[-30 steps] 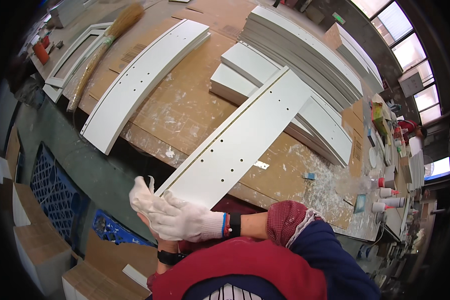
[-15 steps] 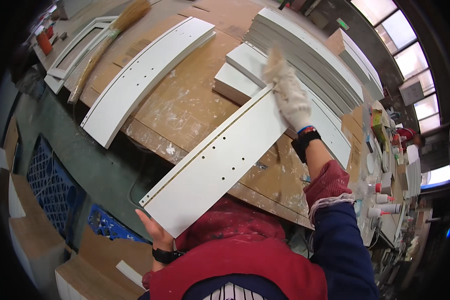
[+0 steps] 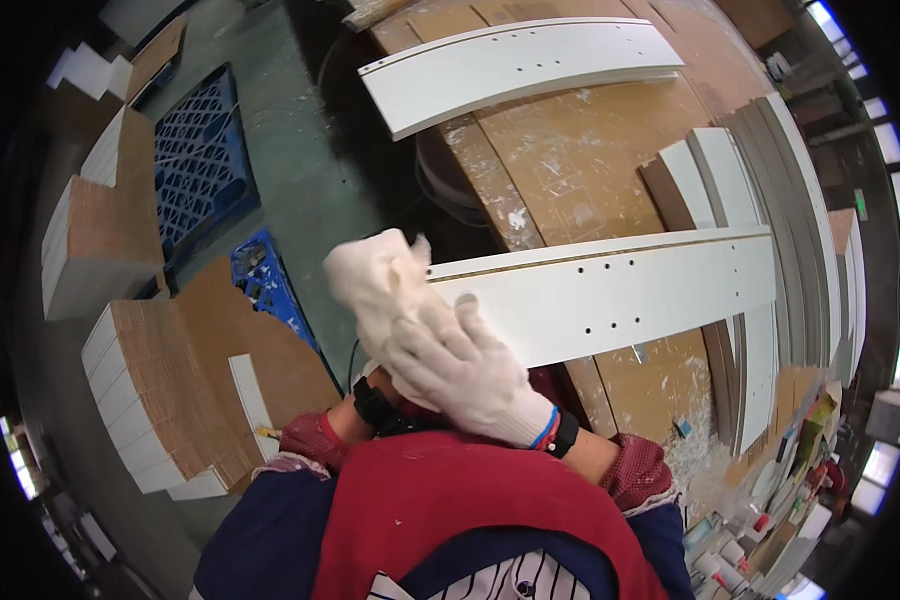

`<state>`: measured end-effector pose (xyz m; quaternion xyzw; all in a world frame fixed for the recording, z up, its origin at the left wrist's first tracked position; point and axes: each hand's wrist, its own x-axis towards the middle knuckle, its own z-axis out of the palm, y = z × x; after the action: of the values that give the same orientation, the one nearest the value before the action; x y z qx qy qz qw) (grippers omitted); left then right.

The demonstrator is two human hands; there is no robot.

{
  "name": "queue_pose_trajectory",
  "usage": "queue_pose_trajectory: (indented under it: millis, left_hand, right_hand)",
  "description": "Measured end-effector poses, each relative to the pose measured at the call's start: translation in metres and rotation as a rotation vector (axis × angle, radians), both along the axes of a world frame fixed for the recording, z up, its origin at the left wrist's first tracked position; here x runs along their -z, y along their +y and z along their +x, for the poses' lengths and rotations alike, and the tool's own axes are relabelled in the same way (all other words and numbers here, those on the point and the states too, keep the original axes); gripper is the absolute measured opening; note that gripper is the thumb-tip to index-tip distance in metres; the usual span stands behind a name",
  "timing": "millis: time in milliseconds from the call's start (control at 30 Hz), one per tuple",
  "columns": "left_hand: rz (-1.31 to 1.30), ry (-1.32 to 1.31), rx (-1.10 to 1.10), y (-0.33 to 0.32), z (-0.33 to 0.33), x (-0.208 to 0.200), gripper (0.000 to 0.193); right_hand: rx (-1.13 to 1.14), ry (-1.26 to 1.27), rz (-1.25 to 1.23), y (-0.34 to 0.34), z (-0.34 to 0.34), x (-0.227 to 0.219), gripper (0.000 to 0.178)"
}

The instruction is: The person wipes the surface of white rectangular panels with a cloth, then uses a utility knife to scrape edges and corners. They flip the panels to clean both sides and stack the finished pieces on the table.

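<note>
A white, slightly curved drilled panel (image 3: 530, 315) lies across the cardboard-covered table, its near left end reaching past the edge toward me. A brown-lined groove runs along its far edge. My right hand (image 3: 460, 365), in a whitish knit glove, is over this near end with its fingers closed on a crumpled off-white cloth (image 3: 370, 275). The cloth covers the panel's left tip. My left hand (image 3: 385, 390) is mostly hidden beneath the glove and cloth; only the part by its black wristband shows, so its fingers cannot be read.
Another drilled panel (image 3: 530, 70) rests on further white pieces at the table's far side. Tall panel stacks (image 3: 785, 210) stand on the right, near bottles (image 3: 730, 555). On the floor at left are a blue plastic pallet (image 3: 205, 160) and stacked boards (image 3: 155, 400).
My right hand has swept from the panel's far end down to its near left end with the cloth. The view has turned, and the panel now appears more level.
</note>
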<state>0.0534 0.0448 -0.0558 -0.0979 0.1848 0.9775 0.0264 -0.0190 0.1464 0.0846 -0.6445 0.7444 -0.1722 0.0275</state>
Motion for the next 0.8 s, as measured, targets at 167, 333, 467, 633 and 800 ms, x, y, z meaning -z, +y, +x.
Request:
queue_pose_trajectory:
  millis: [167,333,467,633,800]
  left_hand:
    - [0.079,-0.021,-0.134,-0.015,-0.021,-0.075,0.068]
    - [-0.053,0.043,-0.06,-0.027,-0.005,-0.033,0.066]
    - [-0.021,0.022,0.054,-0.038,0.002,-0.022,0.063]
    - [-0.154,-0.056,0.113,-0.039,-0.01,-0.029,0.063]
    - [0.008,-0.046,0.053,-0.04,-0.002,-0.051,0.059]
  right_hand:
    - [0.197,0.06,-0.148,0.036,-0.035,-0.017,0.043]
    - [0.792,0.275,-0.125,0.152,-0.121,-0.011,0.035]
    - [1.349,0.322,0.018,0.259,-0.175,-0.008,0.037]
    - [1.753,0.087,-0.168,0.38,-0.21,0.001,0.037]
    - [1.765,-0.327,-0.863,0.371,-0.195,-0.026,0.033]
